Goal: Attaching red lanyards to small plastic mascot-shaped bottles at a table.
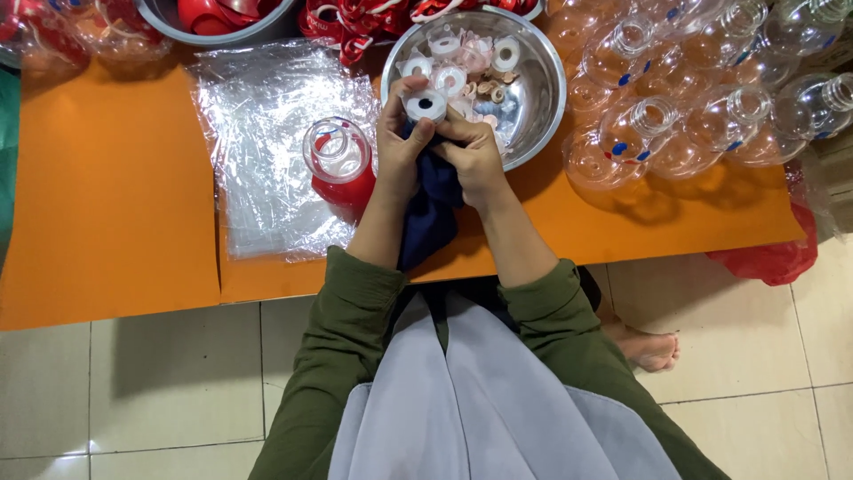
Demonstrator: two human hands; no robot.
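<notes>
Item: white round plastic cap with a dark centre hole [426, 105], pinched by left hand [402, 142] and right hand [475, 153], dark blue cloth [433, 209] bunched beneath for wiping; steel bowl of caps [542, 84] just behind, within reach.

head view, straight down, close

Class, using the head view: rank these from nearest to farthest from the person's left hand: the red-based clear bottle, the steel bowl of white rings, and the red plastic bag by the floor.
From the left hand:
1. Red-based clear bottle, just to its left on the orange mat.
2. Steel bowl, above and to its right.
3. Red plastic bag, far right at the mat's edge.
</notes>
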